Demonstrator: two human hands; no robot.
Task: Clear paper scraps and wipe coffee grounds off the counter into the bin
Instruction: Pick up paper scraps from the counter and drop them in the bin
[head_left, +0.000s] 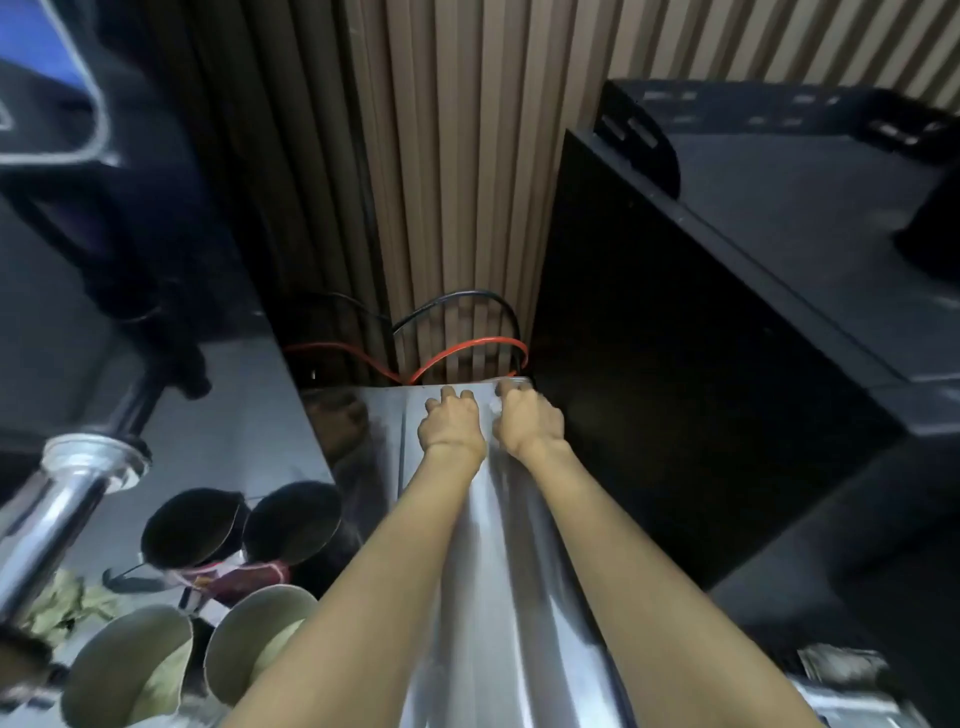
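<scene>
Both my arms reach straight forward over a shiny steel counter (498, 597). My left hand (451, 422) rests palm down near the counter's far edge, fingers curled and slightly apart. My right hand (527, 415) lies beside it, fingers bent at the far right corner; blur hides whether anything is under them. No paper scraps, coffee grounds or bin can be made out around the hands. A crumpled greenish cloth or paper (67, 605) lies at the lower left.
A black machine (727, 322) stands close on the right, another dark appliance (104, 260) with a chrome pipe (57, 509) on the left. Two paper cups (192, 660) and two dark containers (244, 525) sit lower left. Red and black cables (457, 338) hang behind the counter by a slatted wall.
</scene>
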